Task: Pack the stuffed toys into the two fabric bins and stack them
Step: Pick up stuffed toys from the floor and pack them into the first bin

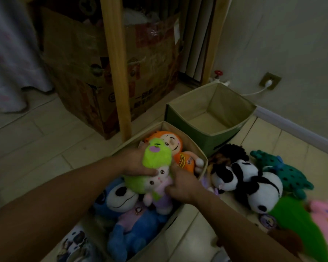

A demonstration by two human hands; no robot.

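The near fabric bin (194, 146) holds an orange doll (178, 150), a blue plush (133, 229) with a white face, and a small pink-and-white doll (160, 188). My left hand (134, 163) grips a lime green plush (156, 157) over this bin. My right hand (182, 184) closes on the small pink-and-white doll just below it. The second bin (180, 118), green outside and beige inside, stands open with nothing in it, farther back on the right.
On the floor to the right lie two panda plushes (254, 186), a dark curly toy (233, 151), a teal spotted toy (290, 174), a green toy (299, 220) and a pink one (326, 218). A cardboard box (80, 76) and a wooden post (117, 69) stand behind the bins.
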